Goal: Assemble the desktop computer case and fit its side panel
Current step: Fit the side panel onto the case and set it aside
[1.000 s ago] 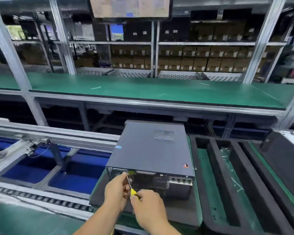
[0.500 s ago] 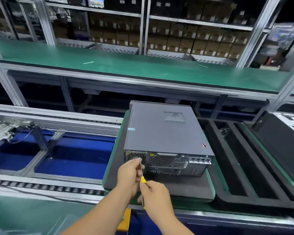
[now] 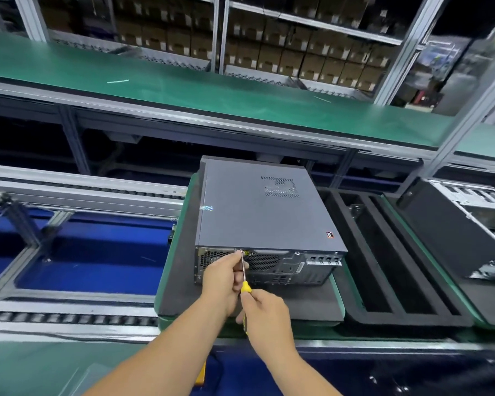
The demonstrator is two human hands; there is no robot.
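At the centre of the frame a grey desktop computer case [image 3: 257, 207] lies flat on a dark foam pad [image 3: 180, 284], its side panel [image 3: 249, 221] facing up and its rear face turned toward the lower edge of the picture. The right hand [image 3: 265, 312], low and centre, is curled round the yellow handle of a screwdriver [image 3: 244, 277] whose thin shaft slants up to the top edge of the rear face, just left of the round fan grille. The left hand [image 3: 222, 277] sits right beside it — its fingertips pinch the shaft close to the tip, against the case; whether a screw sits under the tip is too small to tell. To the right of the case a black foam tray [image 3: 355, 315] with long slots lies on the same line, and at the far right edge a second, open chassis [image 3: 475, 230] shows bare metal inside. Blue bins [image 3: 92, 261] fill the left middle under silver conveyor rails, a green bench [image 3: 183, 90] runs across the upper part, and shelves of brown cartons [image 3: 297, 52] stand along the top — all somewhat blurred.
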